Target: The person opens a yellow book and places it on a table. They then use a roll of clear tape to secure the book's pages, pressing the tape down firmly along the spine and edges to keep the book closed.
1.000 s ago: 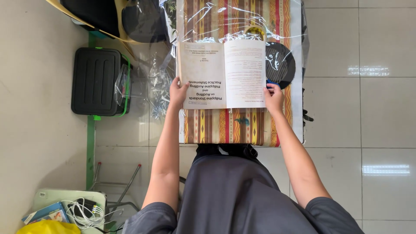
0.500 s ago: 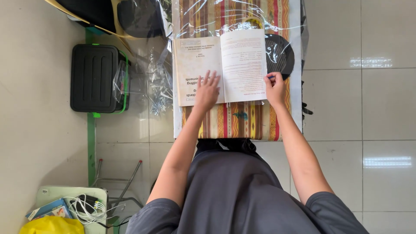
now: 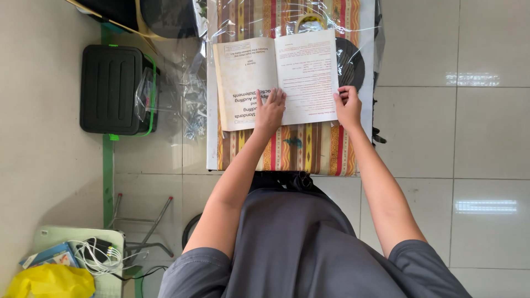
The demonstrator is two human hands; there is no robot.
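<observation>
Left hand [image 3: 269, 113] now flat beside open book's [image 3: 276, 77] spine

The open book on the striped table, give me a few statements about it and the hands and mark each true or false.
1. The left hand lies flat on the open book. True.
2. The right hand is off the book. False: it rests on the right page's lower corner.
3. A black case sits on the floor left of the table. True.
4. The book is closed. False: it lies open.
</observation>
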